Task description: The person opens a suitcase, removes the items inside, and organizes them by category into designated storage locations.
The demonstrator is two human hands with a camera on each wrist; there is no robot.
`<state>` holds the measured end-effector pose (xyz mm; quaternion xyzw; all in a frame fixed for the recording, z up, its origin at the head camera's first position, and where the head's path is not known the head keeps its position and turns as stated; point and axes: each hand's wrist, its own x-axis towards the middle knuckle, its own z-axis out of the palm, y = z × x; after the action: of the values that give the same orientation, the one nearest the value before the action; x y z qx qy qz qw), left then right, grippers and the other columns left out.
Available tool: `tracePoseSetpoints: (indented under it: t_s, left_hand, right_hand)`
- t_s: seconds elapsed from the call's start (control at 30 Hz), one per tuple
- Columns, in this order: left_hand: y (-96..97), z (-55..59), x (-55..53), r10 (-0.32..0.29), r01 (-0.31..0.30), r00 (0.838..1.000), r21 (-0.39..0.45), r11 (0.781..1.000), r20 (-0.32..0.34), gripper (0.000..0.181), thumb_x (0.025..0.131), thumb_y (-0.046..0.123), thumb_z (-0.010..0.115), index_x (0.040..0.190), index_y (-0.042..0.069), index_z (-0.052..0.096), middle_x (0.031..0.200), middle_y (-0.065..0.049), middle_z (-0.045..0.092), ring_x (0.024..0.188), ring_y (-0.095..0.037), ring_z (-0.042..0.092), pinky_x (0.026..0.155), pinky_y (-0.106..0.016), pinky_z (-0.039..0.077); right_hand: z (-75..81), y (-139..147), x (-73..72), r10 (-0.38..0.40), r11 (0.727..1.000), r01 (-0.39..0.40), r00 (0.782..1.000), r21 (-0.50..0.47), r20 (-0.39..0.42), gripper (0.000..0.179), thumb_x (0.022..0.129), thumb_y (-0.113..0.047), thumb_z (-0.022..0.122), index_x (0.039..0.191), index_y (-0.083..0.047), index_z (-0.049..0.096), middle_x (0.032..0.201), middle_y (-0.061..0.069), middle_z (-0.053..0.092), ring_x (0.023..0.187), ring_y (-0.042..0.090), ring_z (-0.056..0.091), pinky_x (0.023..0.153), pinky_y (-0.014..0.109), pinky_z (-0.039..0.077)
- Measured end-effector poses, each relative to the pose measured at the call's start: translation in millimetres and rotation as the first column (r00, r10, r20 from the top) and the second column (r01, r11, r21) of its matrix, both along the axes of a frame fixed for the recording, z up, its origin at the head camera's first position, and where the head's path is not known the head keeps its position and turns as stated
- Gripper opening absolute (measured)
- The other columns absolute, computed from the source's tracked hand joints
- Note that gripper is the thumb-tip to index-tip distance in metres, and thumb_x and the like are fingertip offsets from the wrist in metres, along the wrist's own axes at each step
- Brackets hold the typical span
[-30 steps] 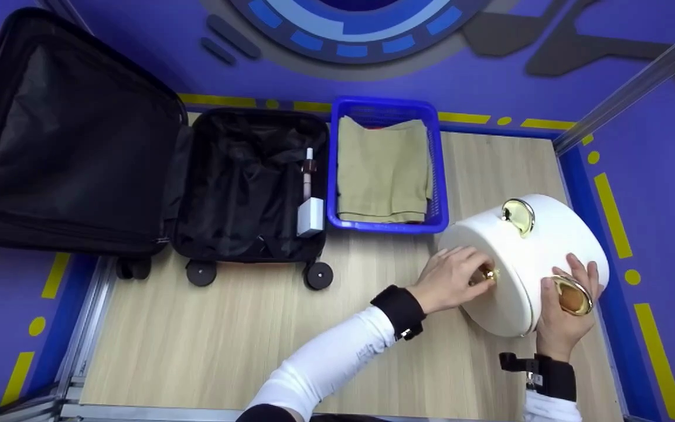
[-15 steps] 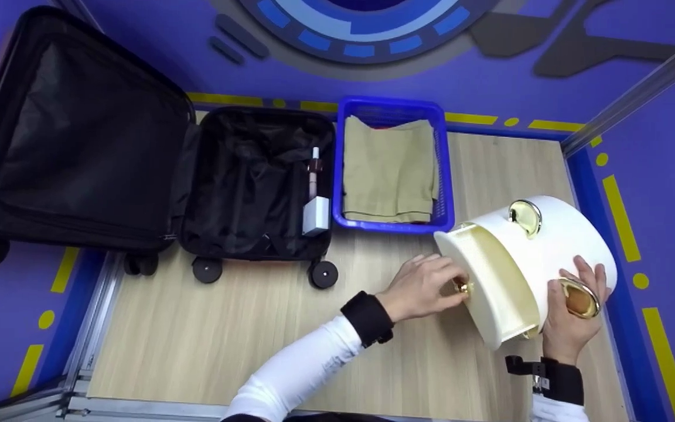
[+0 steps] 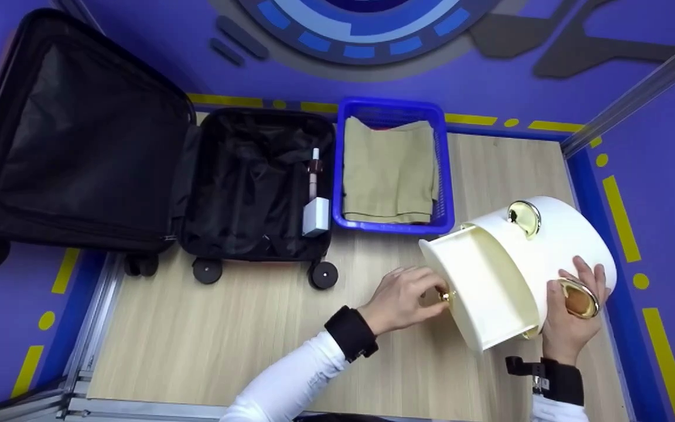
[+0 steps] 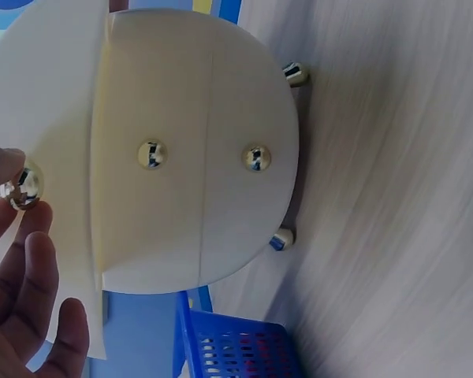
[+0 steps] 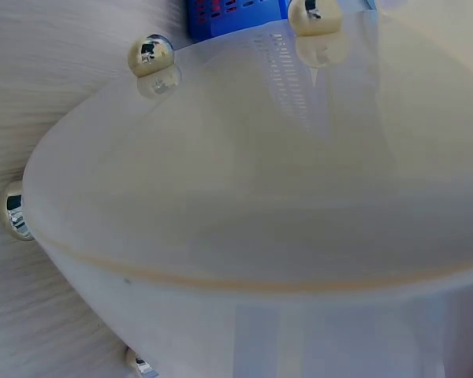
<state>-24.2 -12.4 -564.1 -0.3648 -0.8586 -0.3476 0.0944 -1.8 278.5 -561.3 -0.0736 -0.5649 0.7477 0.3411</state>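
The white box [image 3: 566, 240] stands on the counter [image 3: 384, 363], just right of the left hand [image 3: 405, 299], which pinches the gold knob [image 3: 445, 297] of its pulled-out drawer [image 3: 484, 287]. The right hand [image 3: 566, 331] rests on the box by a gold ring [image 3: 595, 305], fingers out straight. The drawer points left and a bit toward the person; box and drawer together run long that way.

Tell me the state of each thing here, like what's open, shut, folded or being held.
Black fabric-lined suitcase: open, lid tipped back.
Blue plastic basket: upright.
Tan cloth: folded, in the basket.
White rounded cabinet: touched by the bare right hand.
White top drawer: pulled out.
White middle drawer: shut.
White bottom drawer: shut.
Round gold knob: pinched by the bare left hand.
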Motion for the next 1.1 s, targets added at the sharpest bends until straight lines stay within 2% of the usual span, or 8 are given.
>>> tracePoseSetpoints:
  t_s: [0.17, 0.37, 0.5, 0.63, 0.73, 0.87, 1.0, 1.1]
  left_hand:
    - [-0.3, -4.0, 1.1, -0.004, 0.003, 1.000, 0.050, 0.999, 0.012, 0.021, 0.092, 0.035, 0.078, 0.106, 0.020, 0.071, 0.103, 0.009, 0.070, 0.084, -0.006, 0.060, 0.076, -0.016, 0.044]
    - [-9.7, -4.0, -4.4, -0.004, 0.004, 1.000, 0.040, 0.999, 0.016, 0.029, 0.092, 0.043, 0.078, 0.109, 0.021, 0.074, 0.107, 0.009, 0.071, 0.091, -0.007, 0.065, 0.080, -0.019, 0.047]
    - [-28.6, -3.6, -19.3, 0.040, -0.041, 0.999, 0.068, 0.997, 0.013, 0.031, 0.094, 0.045, 0.074, 0.109, 0.018, 0.075, 0.107, 0.004, 0.069, 0.084, -0.009, 0.065, 0.070, -0.018, 0.045]
    - [-59.8, -1.3, -42.5, 0.152, -0.151, 0.988, 0.114, 0.982, -0.001, 0.027, 0.095, 0.040, 0.074, 0.108, 0.015, 0.075, 0.106, 0.001, 0.070, 0.085, -0.012, 0.067, 0.071, -0.023, 0.051]
    - [-88.8, 0.3, -61.7, 0.263, -0.261, 0.965, 0.108, 0.959, -0.001, 0.024, 0.094, 0.033, 0.077, 0.109, 0.014, 0.075, 0.108, -0.001, 0.071, 0.093, -0.018, 0.069, 0.079, -0.032, 0.055]
    - [-126.5, 2.0, -87.5, 0.406, -0.407, 0.912, 0.003, 0.914, 0.053, 0.026, 0.090, 0.025, 0.079, 0.113, 0.013, 0.074, 0.114, -0.004, 0.070, 0.102, -0.026, 0.069, 0.084, -0.043, 0.055]
    - [-153.8, 0.6, -109.0, 0.518, -0.490, 0.835, -0.178, 0.853, 0.184, 0.034, 0.093, 0.025, 0.076, 0.125, 0.015, 0.070, 0.128, -0.004, 0.066, 0.114, -0.030, 0.064, 0.090, -0.050, 0.051]
    - [-165.9, -2.4, -119.3, 0.558, -0.481, 0.783, -0.300, 0.824, 0.276, 0.042, 0.095, 0.020, 0.071, 0.136, 0.016, 0.065, 0.145, -0.005, 0.060, 0.128, -0.031, 0.057, 0.099, -0.053, 0.047]
  right_hand:
    - [-8.4, 6.1, -1.3, -0.017, 0.999, 0.017, 1.000, 0.040, 0.011, 0.081, 0.078, 0.018, 0.073, 0.153, 0.001, 0.045, 0.140, 0.017, 0.064, 0.111, 0.023, 0.063, 0.097, 0.021, 0.051]
    - [5.3, -3.9, 1.9, 0.004, 1.000, -0.004, 1.000, 0.021, 0.013, 0.080, 0.080, 0.018, 0.072, 0.152, 0.003, 0.043, 0.139, 0.013, 0.064, 0.112, 0.022, 0.062, 0.097, 0.020, 0.051]
    - [6.1, -3.3, 1.8, 0.004, 1.000, -0.004, 1.000, 0.017, 0.018, 0.078, 0.080, 0.017, 0.073, 0.152, 0.003, 0.045, 0.139, 0.013, 0.064, 0.112, 0.022, 0.062, 0.097, 0.019, 0.051]
    - [5.8, -0.7, 1.4, 0.005, 1.000, -0.006, 0.999, 0.020, 0.038, 0.077, 0.080, 0.016, 0.074, 0.151, 0.002, 0.046, 0.138, 0.011, 0.065, 0.113, 0.021, 0.062, 0.098, 0.019, 0.051]
    - [6.5, -1.0, 1.9, 0.006, 0.999, -0.008, 0.999, 0.033, 0.045, 0.078, 0.081, 0.016, 0.073, 0.152, 0.001, 0.045, 0.139, 0.011, 0.064, 0.113, 0.021, 0.061, 0.097, 0.018, 0.051]
    - [7.1, -2.9, 2.5, 0.002, 0.999, -0.003, 0.999, 0.046, 0.036, 0.078, 0.082, 0.016, 0.072, 0.153, 0.001, 0.044, 0.139, 0.011, 0.064, 0.113, 0.021, 0.061, 0.097, 0.019, 0.051]
    - [3.1, -2.0, 1.8, -0.014, 0.999, 0.013, 1.000, 0.051, 0.011, 0.078, 0.081, 0.017, 0.072, 0.152, 0.002, 0.045, 0.138, 0.014, 0.065, 0.112, 0.022, 0.062, 0.096, 0.020, 0.052]
    - [-2.4, 0.9, 0.5, -0.022, 0.998, 0.022, 1.000, 0.058, 0.004, 0.078, 0.080, 0.016, 0.073, 0.152, 0.002, 0.046, 0.138, 0.015, 0.065, 0.111, 0.022, 0.063, 0.097, 0.021, 0.052]
